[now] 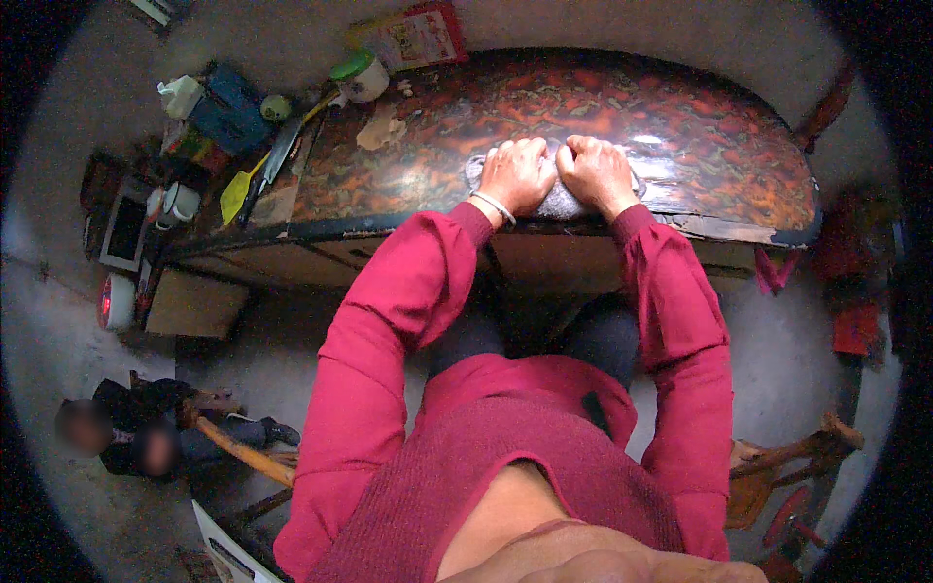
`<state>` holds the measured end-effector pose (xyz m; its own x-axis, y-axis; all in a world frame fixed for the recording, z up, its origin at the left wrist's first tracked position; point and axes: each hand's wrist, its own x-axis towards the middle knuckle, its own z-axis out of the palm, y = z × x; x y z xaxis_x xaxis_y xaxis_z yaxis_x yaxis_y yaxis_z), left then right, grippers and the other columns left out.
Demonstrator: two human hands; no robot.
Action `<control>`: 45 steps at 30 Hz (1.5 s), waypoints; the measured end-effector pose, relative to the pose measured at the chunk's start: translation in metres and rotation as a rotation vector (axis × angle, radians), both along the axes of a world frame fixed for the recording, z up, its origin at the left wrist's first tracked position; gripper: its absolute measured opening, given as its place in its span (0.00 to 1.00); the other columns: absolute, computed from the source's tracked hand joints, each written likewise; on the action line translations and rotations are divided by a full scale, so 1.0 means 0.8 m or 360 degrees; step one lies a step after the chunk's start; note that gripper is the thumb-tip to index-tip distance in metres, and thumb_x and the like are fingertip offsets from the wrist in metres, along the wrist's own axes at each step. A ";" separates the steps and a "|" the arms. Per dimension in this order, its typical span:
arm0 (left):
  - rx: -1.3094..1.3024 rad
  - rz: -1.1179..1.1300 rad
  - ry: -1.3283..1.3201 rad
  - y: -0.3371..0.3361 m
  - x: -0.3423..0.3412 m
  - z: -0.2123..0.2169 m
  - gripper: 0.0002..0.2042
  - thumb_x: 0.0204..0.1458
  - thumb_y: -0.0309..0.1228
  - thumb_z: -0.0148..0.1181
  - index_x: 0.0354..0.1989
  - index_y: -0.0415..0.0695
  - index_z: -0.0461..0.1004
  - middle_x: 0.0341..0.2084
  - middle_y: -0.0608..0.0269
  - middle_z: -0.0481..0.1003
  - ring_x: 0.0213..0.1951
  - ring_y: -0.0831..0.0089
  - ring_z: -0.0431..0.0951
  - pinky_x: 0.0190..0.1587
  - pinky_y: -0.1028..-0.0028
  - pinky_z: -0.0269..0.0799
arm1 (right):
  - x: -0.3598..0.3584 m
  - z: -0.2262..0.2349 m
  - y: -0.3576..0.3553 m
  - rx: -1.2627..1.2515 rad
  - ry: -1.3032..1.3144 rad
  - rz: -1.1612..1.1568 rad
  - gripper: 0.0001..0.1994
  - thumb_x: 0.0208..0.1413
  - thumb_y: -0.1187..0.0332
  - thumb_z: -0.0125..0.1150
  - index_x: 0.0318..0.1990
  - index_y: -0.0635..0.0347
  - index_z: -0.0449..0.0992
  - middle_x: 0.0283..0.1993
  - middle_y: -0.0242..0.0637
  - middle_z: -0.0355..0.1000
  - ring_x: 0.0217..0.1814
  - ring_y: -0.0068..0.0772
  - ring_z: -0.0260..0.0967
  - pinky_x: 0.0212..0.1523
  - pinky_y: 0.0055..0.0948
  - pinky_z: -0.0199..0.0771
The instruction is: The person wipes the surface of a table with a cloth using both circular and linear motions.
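Note:
My left hand (517, 176) and my right hand (597, 173) are side by side at the near edge of a table (418, 160) with a worn red-brown patterned top. Both are curled down on a greyish-white cloth (561, 202), which shows between them and at their outer sides. The fingers are bent over and closed on the cloth; their tips are hidden. A light bracelet circles my left wrist. To the right of my right hand the tabletop is shiny with glare.
At the table's left stand a white container with a green lid (361, 76), a yellow fly swatter (236, 194), a knife (279, 154), a blue box (229, 109) and a white mug (180, 203). A person (146, 428) sits at lower left. Wooden chair parts (792, 455) show at right.

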<state>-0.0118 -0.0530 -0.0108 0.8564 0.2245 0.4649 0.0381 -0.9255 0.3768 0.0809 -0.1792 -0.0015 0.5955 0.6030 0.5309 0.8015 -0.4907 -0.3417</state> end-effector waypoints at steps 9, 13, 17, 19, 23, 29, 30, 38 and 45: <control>0.0002 0.0119 -0.0069 0.039 0.076 -0.009 0.12 0.49 0.39 0.49 0.29 0.44 0.74 0.30 0.50 0.77 0.36 0.50 0.76 0.40 0.54 0.71 | 0.067 0.009 0.043 -0.0124 0.0261 -0.0186 0.17 0.51 0.57 0.47 0.36 0.56 0.80 0.38 0.52 0.75 0.43 0.55 0.72 0.47 0.46 0.71; -0.0015 0.0206 0.0027 0.050 0.099 -0.003 0.14 0.49 0.41 0.48 0.30 0.44 0.74 0.31 0.48 0.77 0.36 0.49 0.77 0.42 0.53 0.71 | 0.092 0.008 0.059 -0.0212 0.0271 -0.0296 0.20 0.52 0.54 0.44 0.39 0.54 0.80 0.42 0.49 0.75 0.46 0.50 0.73 0.50 0.45 0.70; -0.0045 0.0279 0.0069 0.050 0.104 -0.001 0.14 0.48 0.41 0.47 0.30 0.44 0.75 0.32 0.48 0.77 0.37 0.49 0.77 0.42 0.54 0.71 | 0.096 0.008 0.062 -0.0257 0.0317 -0.0321 0.20 0.52 0.54 0.43 0.40 0.53 0.79 0.43 0.48 0.75 0.47 0.50 0.73 0.49 0.45 0.70; -0.0058 0.0289 0.0065 0.051 0.101 0.001 0.14 0.47 0.41 0.48 0.30 0.44 0.75 0.32 0.48 0.77 0.37 0.50 0.77 0.42 0.54 0.71 | 0.093 0.006 0.063 -0.0284 0.0237 -0.0351 0.20 0.53 0.54 0.42 0.41 0.53 0.79 0.44 0.48 0.75 0.47 0.49 0.73 0.48 0.46 0.70; -0.0004 0.0248 -0.0029 0.042 0.081 -0.004 0.13 0.47 0.40 0.49 0.28 0.45 0.75 0.30 0.48 0.77 0.35 0.50 0.77 0.40 0.53 0.71 | 0.073 0.000 0.049 -0.0256 0.0211 -0.0301 0.18 0.53 0.55 0.42 0.34 0.53 0.78 0.39 0.47 0.76 0.44 0.49 0.74 0.49 0.47 0.69; 0.0090 0.0148 -0.0129 0.018 0.037 -0.012 0.11 0.48 0.39 0.49 0.28 0.45 0.72 0.27 0.51 0.76 0.33 0.51 0.75 0.38 0.54 0.70 | 0.029 -0.005 0.019 -0.0044 0.0023 -0.0204 0.15 0.51 0.58 0.47 0.29 0.55 0.78 0.31 0.48 0.76 0.35 0.49 0.75 0.38 0.47 0.70; 0.0099 0.0123 -0.0146 0.014 0.029 -0.012 0.11 0.48 0.39 0.49 0.28 0.45 0.72 0.27 0.52 0.76 0.32 0.51 0.75 0.37 0.54 0.70 | 0.022 -0.005 0.014 -0.0063 0.0035 -0.0184 0.15 0.51 0.58 0.47 0.29 0.55 0.78 0.31 0.47 0.76 0.35 0.49 0.75 0.38 0.48 0.70; 0.0077 0.0019 -0.0107 -0.001 -0.004 -0.008 0.10 0.48 0.38 0.49 0.30 0.44 0.71 0.28 0.52 0.74 0.34 0.51 0.73 0.38 0.55 0.68 | -0.002 -0.005 -0.003 -0.0102 0.0051 -0.0040 0.14 0.51 0.58 0.48 0.27 0.55 0.78 0.29 0.46 0.76 0.35 0.49 0.74 0.38 0.46 0.70; 0.0008 0.0011 -0.0048 0.021 0.024 -0.006 0.11 0.49 0.38 0.47 0.29 0.44 0.72 0.29 0.51 0.75 0.35 0.50 0.74 0.40 0.55 0.69 | 0.022 0.005 0.021 -0.0162 0.0156 -0.0066 0.16 0.51 0.57 0.47 0.29 0.56 0.79 0.33 0.48 0.76 0.38 0.51 0.74 0.41 0.46 0.71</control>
